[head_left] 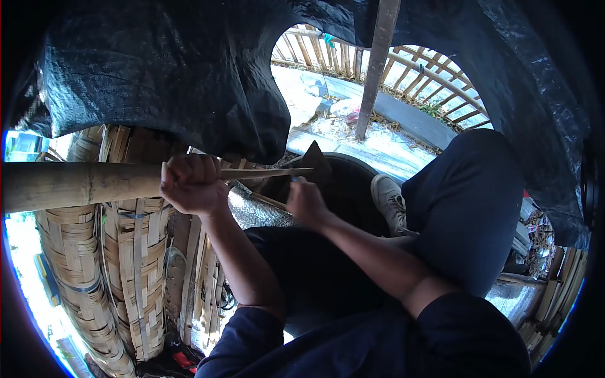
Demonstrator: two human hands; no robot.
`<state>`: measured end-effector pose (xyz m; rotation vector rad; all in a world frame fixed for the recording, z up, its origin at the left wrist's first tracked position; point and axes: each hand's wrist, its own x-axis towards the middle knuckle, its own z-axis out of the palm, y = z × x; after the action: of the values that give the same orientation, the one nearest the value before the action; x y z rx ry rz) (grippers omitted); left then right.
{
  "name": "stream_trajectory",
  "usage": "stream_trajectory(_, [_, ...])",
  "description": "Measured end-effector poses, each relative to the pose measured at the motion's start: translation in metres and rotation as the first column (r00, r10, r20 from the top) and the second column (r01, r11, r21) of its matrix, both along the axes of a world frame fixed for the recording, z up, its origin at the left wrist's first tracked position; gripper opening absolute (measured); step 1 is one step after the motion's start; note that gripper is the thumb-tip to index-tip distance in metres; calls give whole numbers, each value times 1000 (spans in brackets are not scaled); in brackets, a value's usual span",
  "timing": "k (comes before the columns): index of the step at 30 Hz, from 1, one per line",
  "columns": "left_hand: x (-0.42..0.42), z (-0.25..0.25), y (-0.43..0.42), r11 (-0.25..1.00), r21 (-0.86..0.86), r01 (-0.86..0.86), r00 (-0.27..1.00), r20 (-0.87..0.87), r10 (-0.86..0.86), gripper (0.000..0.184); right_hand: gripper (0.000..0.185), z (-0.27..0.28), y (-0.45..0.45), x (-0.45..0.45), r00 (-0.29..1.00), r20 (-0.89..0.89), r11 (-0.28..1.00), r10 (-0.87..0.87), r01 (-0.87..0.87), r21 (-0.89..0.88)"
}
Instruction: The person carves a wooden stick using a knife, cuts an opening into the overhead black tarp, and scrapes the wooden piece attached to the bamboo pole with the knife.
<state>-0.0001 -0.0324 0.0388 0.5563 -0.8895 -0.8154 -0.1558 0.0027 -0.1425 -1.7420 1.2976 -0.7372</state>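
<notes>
My left hand [194,184] is closed around a thick bamboo pole [82,184] that enters from the left edge, near where it narrows. Beyond my fingers, a thin pointed bamboo length [265,172] reaches to the right. My right hand [307,203] is closed on a knife, with a light wooden handle [270,201] sticking out to its left. A dark, pointed blade [316,161] rises just above that hand, close to the bamboo's tip. Where the blade joins the handle is hidden by my fingers.
A round dark tub or tyre [359,179] lies below my hands, beside my shoe [389,200]. Tall woven bamboo baskets [129,271] stand at left. A dark tarp [157,69] hangs overhead, and a post [378,69] stands ahead. A bamboo fence [435,75] is farther back.
</notes>
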Motion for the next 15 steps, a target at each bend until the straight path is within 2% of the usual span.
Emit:
stream_trajectory(2, [8, 0, 0, 992, 36, -119, 993, -20, 120, 37, 11, 54, 8, 23, 983, 170, 996, -70, 61, 60])
stream_trajectory(3, [14, -1, 3, 991, 43, -127, 991, -23, 128, 37, 11, 51, 8, 23, 984, 165, 996, -63, 53, 66])
stream_trajectory(5, [23, -2, 4, 977, 104, -187, 974, -113, 198, 36, 14, 42, 1, 22, 977, 208, 999, 40, -46, 23])
stream_trajectory(6, [25, -2, 4, 972, 114, -204, 971, -105, 216, 37, 15, 11, 0, 19, 974, 224, 998, 33, -22, -53])
stream_trajectory(7, [25, -2, 5, 973, 111, -205, 971, -106, 216, 37, 15, -28, -1, 12, 974, 223, 998, 35, -23, -56])
stream_trajectory(8, [25, -3, 6, 977, 109, -186, 974, -108, 197, 37, 16, -66, -3, 3, 998, 58, 998, -34, 31, 48])
stream_trajectory(9, [24, -2, 5, 981, 104, -165, 978, -110, 176, 37, 17, -70, -8, -2, 990, -114, 985, -88, 103, 139])
stream_trajectory(11, [13, -3, 2, 988, 76, -133, 985, -98, 140, 37, 16, -79, -15, -1, 990, -137, 993, -37, 52, 110])
stream_trajectory(12, [9, -2, 0, 994, 52, -99, 991, -84, 103, 38, 16, -74, -20, -1, 987, -163, 996, 12, 1, 85])
stream_trajectory(13, [10, -1, -1, 993, 54, -102, 991, -87, 107, 38, 16, -46, -24, 1, 986, -165, 996, 16, -2, 87])
stream_trajectory(15, [11, 1, 0, 993, 72, -96, 989, -102, 103, 36, 19, 28, -29, 13, 994, 70, 994, 79, -84, 67])
